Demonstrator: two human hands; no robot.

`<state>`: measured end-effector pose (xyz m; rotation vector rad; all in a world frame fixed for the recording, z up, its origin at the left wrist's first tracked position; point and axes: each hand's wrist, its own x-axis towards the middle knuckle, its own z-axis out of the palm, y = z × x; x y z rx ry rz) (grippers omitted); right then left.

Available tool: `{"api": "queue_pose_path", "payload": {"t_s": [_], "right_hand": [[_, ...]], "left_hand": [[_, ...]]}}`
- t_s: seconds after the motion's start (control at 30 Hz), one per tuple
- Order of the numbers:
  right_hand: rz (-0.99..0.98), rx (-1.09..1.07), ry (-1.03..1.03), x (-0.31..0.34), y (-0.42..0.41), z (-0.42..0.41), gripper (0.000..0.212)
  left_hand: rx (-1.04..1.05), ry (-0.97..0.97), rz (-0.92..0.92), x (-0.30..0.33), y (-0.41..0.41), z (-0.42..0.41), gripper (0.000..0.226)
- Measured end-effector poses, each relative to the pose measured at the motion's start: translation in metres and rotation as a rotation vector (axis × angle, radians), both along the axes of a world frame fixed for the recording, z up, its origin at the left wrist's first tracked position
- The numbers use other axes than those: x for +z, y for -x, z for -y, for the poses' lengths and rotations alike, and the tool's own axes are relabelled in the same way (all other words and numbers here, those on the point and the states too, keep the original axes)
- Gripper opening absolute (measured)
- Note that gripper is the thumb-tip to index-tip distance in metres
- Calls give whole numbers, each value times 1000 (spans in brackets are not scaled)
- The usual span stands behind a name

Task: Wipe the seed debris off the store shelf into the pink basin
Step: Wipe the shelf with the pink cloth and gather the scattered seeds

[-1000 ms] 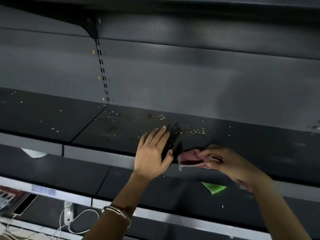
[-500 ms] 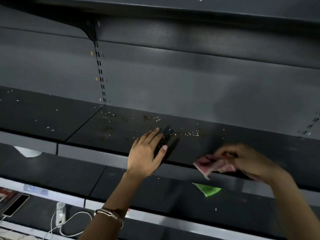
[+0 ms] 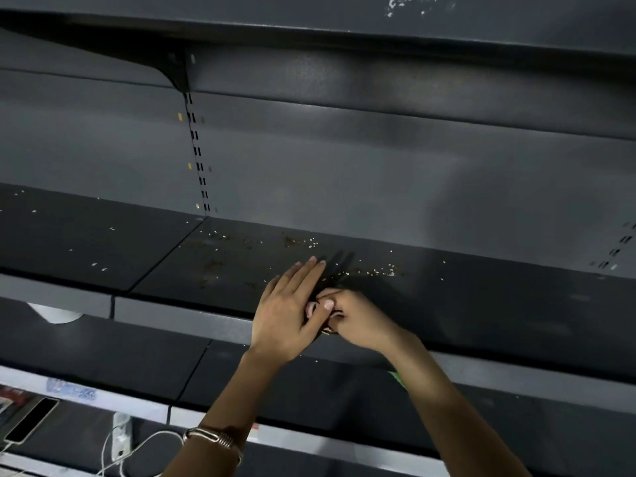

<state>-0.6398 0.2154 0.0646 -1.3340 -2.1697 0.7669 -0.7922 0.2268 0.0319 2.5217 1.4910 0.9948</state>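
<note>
Here, my left hand (image 3: 292, 311) lies flat on the front part of the dark grey shelf (image 3: 481, 304), fingers straight and close together, its edge set against my right hand (image 3: 358, 321). My right hand is curled into a loose fist beside it, touching it at the thumb; whatever it may be clutching is hidden, so I cannot tell what is in that grip. Pale seed debris (image 3: 371, 271) lies scattered in a thin line just beyond my fingertips, with more specks and brownish smudges (image 3: 213, 266) toward the back wall (image 3: 344, 184) and a few grains on the neighbouring shelf panel (image 3: 86, 242) to the left. The pink basin is nowhere in view.

The back wall is plain grey metal with a slotted upright (image 3: 199, 160) and a bracket (image 3: 175, 68) carrying the shelf above (image 3: 344, 18). Below my arms run lower shelves with pale front rails (image 3: 186, 315). At the bottom left a phone (image 3: 31, 421) lies with a white cable (image 3: 144, 442) looping near it. A metal bangle (image 3: 213, 437) sits on my left wrist.
</note>
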Motion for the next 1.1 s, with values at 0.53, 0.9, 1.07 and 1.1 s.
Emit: {"api": "queue_pose_path", "payload": {"t_s": [0.53,0.9,1.07,1.1], "right_hand": [[251,-913,86,10,-212,85,17],[548,-1244,334,-17,-193,42,51],[445,-1289,342,-19,-199,12,52],[435,-1276,318,-17,-197,5,53]], "left_hand": [[-12,-3,23,-2,0,0,64],[-10,0,7,-4,0,-1,61],[4,14,-17,-2,-1,-1,62],[8,14,-20,-1,-1,-1,62]]}}
